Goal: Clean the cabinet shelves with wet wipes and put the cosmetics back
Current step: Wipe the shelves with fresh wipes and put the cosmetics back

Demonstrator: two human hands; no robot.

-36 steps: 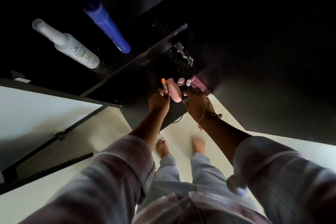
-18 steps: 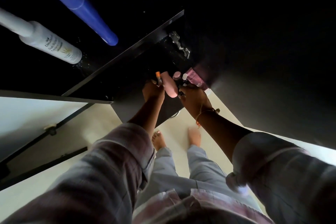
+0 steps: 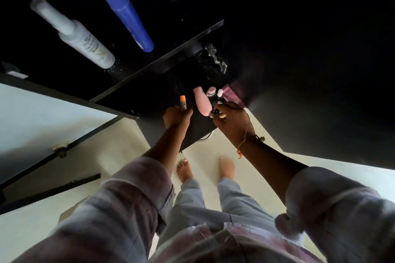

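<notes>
I look down into a dark cabinet. On its lower shelf [image 3: 154, 96] stand a pink bottle [image 3: 202, 102], a small pink-capped jar [image 3: 211, 92], a white-capped item [image 3: 219, 92] and a purple packet [image 3: 232, 96]. My left hand [image 3: 176, 116] is closed around a thin tube with an orange cap [image 3: 183, 102], held upright at the shelf's front. My right hand [image 3: 232, 118] pinches a small dark item [image 3: 215, 111] just right of the pink bottle. Up on the higher shelf [image 3: 162, 60] stand a white bottle [image 3: 85, 45] and a blue bottle [image 3: 130, 19].
An open cabinet door [image 3: 42, 117] with a dark frame reaches out at the left. A metal hinge [image 3: 215, 60] sits at the back right of the lower shelf. My bare feet [image 3: 186, 170] stand on a pale floor under the shelf edge.
My left hand with the orange-capped tube has drawn left, away from the pink bottle, leaving a wider gap. My right hand stays at the bottle's right side. The camera view has shifted.
</notes>
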